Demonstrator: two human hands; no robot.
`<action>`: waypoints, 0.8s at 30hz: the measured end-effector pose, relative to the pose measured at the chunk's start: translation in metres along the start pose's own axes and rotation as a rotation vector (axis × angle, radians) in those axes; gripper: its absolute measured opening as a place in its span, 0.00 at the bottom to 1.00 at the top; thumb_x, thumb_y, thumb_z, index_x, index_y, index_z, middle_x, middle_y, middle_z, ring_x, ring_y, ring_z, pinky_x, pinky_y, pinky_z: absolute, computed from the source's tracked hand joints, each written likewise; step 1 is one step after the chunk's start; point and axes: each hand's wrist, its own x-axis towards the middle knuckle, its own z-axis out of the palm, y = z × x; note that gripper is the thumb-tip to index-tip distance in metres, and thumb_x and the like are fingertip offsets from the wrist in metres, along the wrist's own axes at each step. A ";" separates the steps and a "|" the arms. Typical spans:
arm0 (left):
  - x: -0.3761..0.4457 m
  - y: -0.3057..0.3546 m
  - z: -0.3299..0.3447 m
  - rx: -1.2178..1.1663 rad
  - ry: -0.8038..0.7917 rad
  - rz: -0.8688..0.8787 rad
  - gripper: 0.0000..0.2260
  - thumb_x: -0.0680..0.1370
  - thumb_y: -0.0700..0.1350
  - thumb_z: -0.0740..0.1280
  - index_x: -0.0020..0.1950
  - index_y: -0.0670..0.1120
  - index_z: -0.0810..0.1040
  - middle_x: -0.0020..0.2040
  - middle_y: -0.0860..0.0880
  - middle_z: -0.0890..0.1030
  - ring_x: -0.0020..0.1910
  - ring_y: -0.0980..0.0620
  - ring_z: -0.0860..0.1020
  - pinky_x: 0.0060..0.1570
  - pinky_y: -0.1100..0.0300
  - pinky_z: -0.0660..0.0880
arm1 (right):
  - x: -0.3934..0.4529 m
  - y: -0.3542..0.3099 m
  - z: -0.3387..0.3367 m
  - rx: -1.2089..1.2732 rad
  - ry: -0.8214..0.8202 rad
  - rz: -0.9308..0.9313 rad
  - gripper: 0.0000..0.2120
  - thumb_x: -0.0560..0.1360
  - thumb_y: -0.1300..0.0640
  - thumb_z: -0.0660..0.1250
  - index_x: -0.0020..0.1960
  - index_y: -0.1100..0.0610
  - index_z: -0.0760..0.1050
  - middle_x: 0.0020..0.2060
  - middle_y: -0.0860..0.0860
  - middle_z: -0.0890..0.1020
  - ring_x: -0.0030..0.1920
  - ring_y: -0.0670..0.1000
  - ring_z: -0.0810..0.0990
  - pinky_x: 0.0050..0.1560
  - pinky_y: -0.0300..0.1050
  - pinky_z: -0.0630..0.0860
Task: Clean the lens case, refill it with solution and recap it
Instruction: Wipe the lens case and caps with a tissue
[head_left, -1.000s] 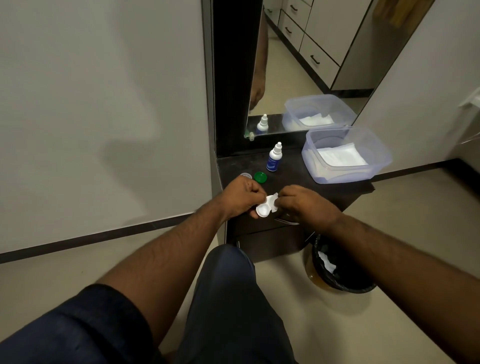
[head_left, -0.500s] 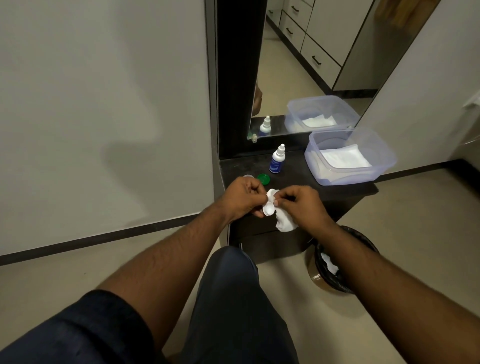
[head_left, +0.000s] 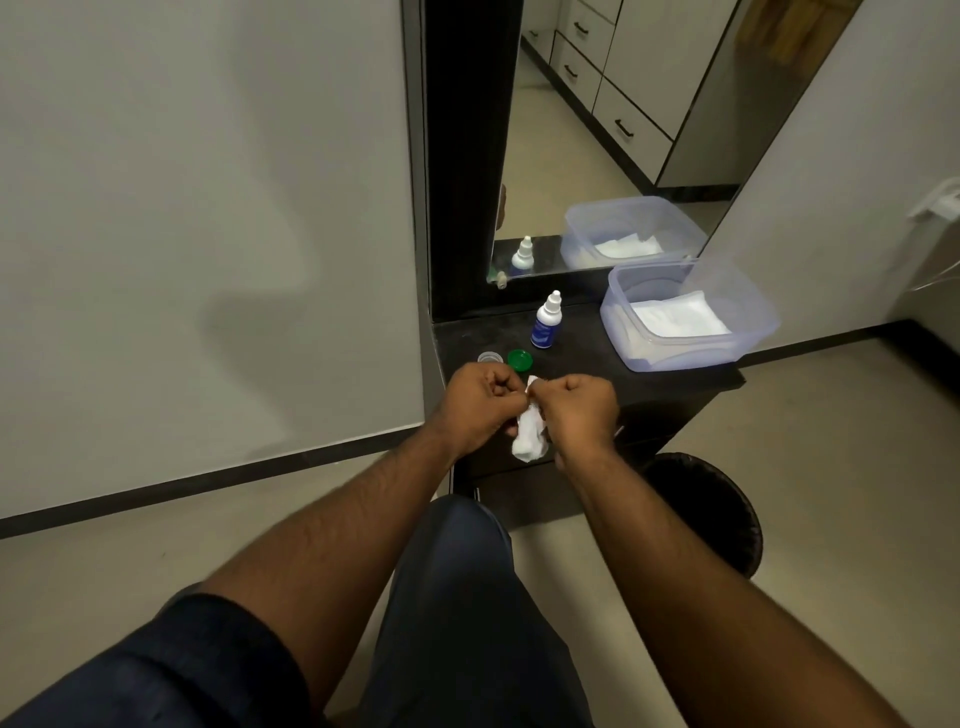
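My left hand (head_left: 480, 402) and my right hand (head_left: 579, 410) are held close together over the front edge of the dark shelf (head_left: 582, 364). Between them a small white piece of the lens case (head_left: 532, 383) shows at the fingertips; my left hand pinches it. A crumpled white tissue (head_left: 530, 439) hangs below, gripped by my right hand and pressed against the case. Most of the case is hidden by my fingers. Behind the hands lie a green cap (head_left: 520, 359) and a clear cap (head_left: 490, 357). The solution bottle (head_left: 545, 327) stands upright further back.
A clear plastic tub (head_left: 748, 332) holding white tissues sits at the shelf's right. A mirror (head_left: 597, 135) rises behind the shelf. A black waste bin (head_left: 717, 509) stands on the floor to the right, below the shelf. My knee (head_left: 462, 561) is below the hands.
The hands have drawn closer together and the tissue now hangs down between them, covering the case that was plainly visible a second ago.
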 end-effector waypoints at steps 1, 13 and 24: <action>-0.001 0.000 0.001 0.017 0.012 0.014 0.03 0.72 0.32 0.67 0.43 0.36 0.80 0.37 0.37 0.81 0.32 0.48 0.79 0.36 0.58 0.79 | 0.001 -0.002 0.002 0.075 0.016 0.065 0.08 0.68 0.63 0.72 0.31 0.59 0.77 0.29 0.55 0.81 0.31 0.54 0.80 0.35 0.46 0.78; 0.001 0.006 -0.001 0.025 -0.017 -0.043 0.04 0.73 0.33 0.67 0.45 0.35 0.81 0.37 0.37 0.82 0.28 0.51 0.79 0.33 0.61 0.78 | 0.020 -0.009 -0.031 -0.391 -0.083 -0.612 0.05 0.73 0.60 0.69 0.46 0.61 0.82 0.39 0.53 0.81 0.41 0.50 0.79 0.44 0.41 0.73; 0.000 0.004 0.000 0.107 -0.023 0.010 0.04 0.72 0.33 0.67 0.42 0.36 0.82 0.36 0.38 0.82 0.31 0.52 0.78 0.34 0.64 0.76 | 0.050 -0.048 -0.041 -1.325 -0.767 -1.289 0.14 0.75 0.57 0.66 0.60 0.54 0.77 0.53 0.53 0.81 0.55 0.53 0.77 0.51 0.43 0.71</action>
